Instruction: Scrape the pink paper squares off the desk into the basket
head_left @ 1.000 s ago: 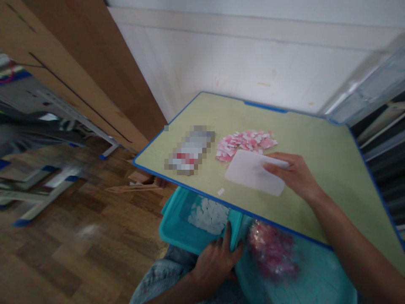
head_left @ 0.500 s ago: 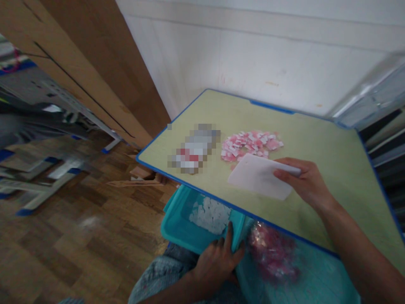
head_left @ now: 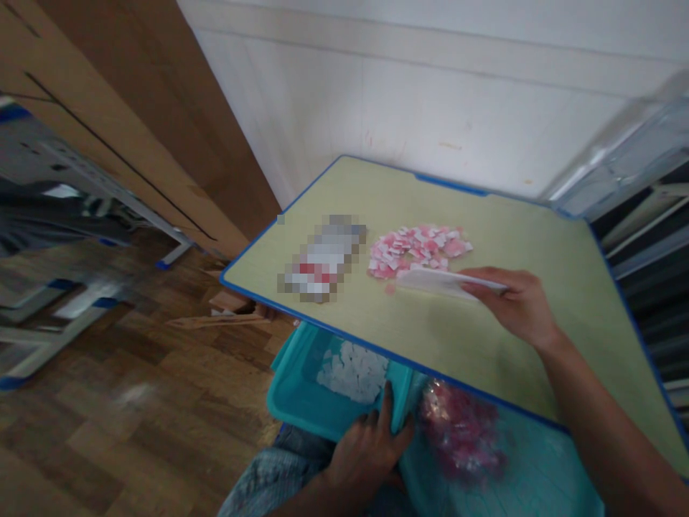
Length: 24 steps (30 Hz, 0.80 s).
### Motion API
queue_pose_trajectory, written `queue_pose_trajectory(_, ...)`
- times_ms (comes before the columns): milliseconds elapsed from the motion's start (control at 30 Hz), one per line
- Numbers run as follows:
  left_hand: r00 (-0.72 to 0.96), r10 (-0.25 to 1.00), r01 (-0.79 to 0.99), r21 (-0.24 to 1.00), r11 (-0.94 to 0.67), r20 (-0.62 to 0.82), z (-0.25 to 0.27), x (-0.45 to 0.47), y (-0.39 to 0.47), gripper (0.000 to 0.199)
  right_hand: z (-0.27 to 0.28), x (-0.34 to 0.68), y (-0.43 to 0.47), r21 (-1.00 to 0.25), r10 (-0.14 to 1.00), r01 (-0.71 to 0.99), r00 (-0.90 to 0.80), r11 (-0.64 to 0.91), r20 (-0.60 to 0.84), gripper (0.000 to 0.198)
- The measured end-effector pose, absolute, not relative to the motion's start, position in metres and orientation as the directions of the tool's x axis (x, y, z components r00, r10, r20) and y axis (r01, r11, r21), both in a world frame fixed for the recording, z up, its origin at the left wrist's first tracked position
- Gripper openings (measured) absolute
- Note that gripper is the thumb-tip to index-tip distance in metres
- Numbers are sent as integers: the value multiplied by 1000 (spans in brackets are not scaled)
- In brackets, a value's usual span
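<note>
My right hand (head_left: 511, 305) is closed on a thin white card-like sheet (head_left: 430, 280), pinched between thumb and fingers above the table. The sheet is tilted so that it shows nearly edge-on. Just beyond it lies a loose pile of small pink and white pieces (head_left: 401, 248), with one pink bit apart near its front. Below the table's front edge my left hand (head_left: 369, 445) grips the right rim of a teal bin (head_left: 298, 409), its index finger reaching inside. White flat pieces (head_left: 352, 370) are spread in the bin, which rests near my lap.
The pale yellow table (head_left: 517, 230) has a blue edge and stands against a white wall (head_left: 377, 93). A pixelated object (head_left: 323, 258) lies at its left. Beneath the front edge, a clear bag of pink things (head_left: 463, 431) sits in another teal container (head_left: 543, 474). Cardboard (head_left: 161, 129) stands left.
My right hand has tipped the white sheet from showing its broad face to nearly edge-on, close to the pile. My left hand stays on the bin. The view has shifted slightly.
</note>
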<state>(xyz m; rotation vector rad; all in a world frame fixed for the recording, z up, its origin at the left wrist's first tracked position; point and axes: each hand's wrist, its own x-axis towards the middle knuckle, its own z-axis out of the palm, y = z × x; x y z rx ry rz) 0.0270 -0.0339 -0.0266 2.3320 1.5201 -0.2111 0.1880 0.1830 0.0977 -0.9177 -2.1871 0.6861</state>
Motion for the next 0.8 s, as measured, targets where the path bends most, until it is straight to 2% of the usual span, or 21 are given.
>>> queue_pose_trajectory(133, 415, 854, 908, 198, -369, -314, -28, 27, -34, 90, 98, 184, 182, -650, 682, 346, -627, 677, 376, 19)
queue_pose_trajectory(267, 412, 855, 910, 197, -366, -314, -28, 26, -34, 91, 110, 194, 181, -656, 563, 270, -775, 705, 287, 21)
queue_pose_trajectory(467, 396, 849, 916, 206, -343, -349, -24, 26, -33, 88, 110, 206, 185, -707, 663, 293, -674, 644, 324, 18)
queue_pose_trajectory(667, 384, 844, 922, 200, -331, -373, -19, 27, -32, 85, 97, 191, 191, -823, 535, 131, -813, 553, 231, 20)
queue_pose_trajectory(800, 376, 845, 926, 186, -329, -380, -17, 27, -30, 86, 100, 196, 197, -858, 518, 164, -845, 487, 133, 21)
